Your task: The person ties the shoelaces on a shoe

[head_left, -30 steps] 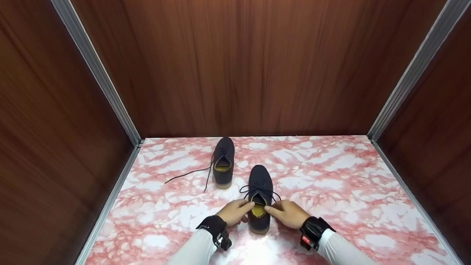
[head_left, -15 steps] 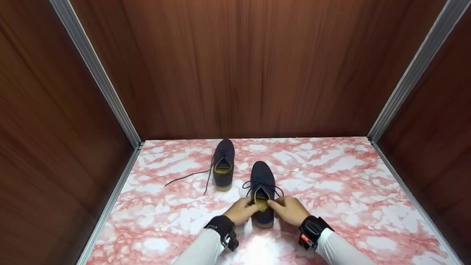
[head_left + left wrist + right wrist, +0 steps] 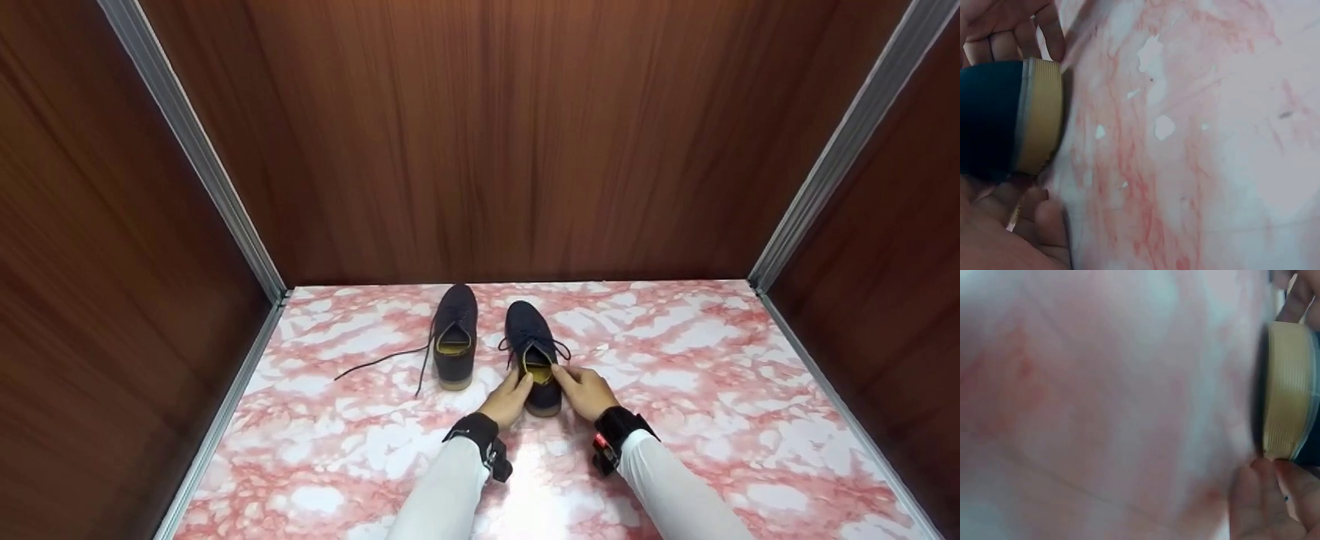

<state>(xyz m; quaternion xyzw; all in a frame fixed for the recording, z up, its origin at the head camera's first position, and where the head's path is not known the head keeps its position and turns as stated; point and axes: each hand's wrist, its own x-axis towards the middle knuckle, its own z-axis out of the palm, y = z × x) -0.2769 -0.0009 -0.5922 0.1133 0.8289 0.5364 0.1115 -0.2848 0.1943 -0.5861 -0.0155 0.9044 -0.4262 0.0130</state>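
Two dark shoes stand on the marbled bench (image 3: pixel 697 450), side by side with a gap between them, toes toward the wooden back panel (image 3: pixel 480 150). Tied shoe (image 3: pixel 529 324), on the right and slightly nearer the person: a bow (image 3: pixel 532 339) sits across its front, a loop showing on either side — lacing judged complete on this item. Untied shoe (image 3: pixel 455 319), on the left: its loose lace (image 3: pixel 379 358) trails onto the bench in two ends, with no bow seen — fastening judged outstanding. Neither hand touches it. The left hand (image 3: pixel 508 401) and right hand (image 3: pixel 589 391) flank the rear of the tied shoe, each grip pinching one side of its opening, thumb at the edge and fingers along the outside. The wrist views show curled fingers close about the heel, beside the pale ribbed sole (image 3: pixel 1043 118); whether that sole bears fully on the bench cannot be settled. Alignment of the pair appears near but not exact, the tied shoe's toe angling a little toward its neighbour. Overall status, by judgement: half finished.
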